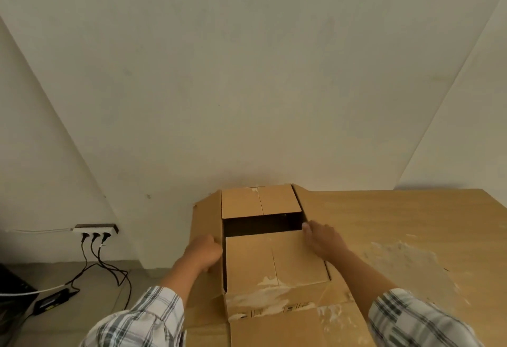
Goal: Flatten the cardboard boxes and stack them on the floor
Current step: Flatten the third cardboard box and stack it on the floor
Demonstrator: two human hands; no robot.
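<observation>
Head camera, what did it show of the cardboard box (274, 258)?

— It stood on a wooden table (397, 223), at the far left corner, touching the white wall (247, 85). Two inner flaps lay almost flat, a far one (259, 201) and a near one (277, 257), with a dark gap between them. The outer flaps stood out to the left and to the right, and one more hung toward the person at the near edge. White torn patches marked the near side of the box.

— And the hands?

— The left hand (203, 253) was at the left side of the box, fingers curled together around the edge of the left flap (208, 215). The right hand (323, 239) lay on the right edge of the near flap, fingers together and stretched toward the gap; if it gripped anything, I could not tell. Both sleeves were checked, grey and white.

— Anything else in the room?

— On the left, low on the wall, a power strip (94, 229) with three black plugs; their cables (109, 267) ran down to the tiled floor (90, 316), where a black adapter (52, 302) lay.
</observation>
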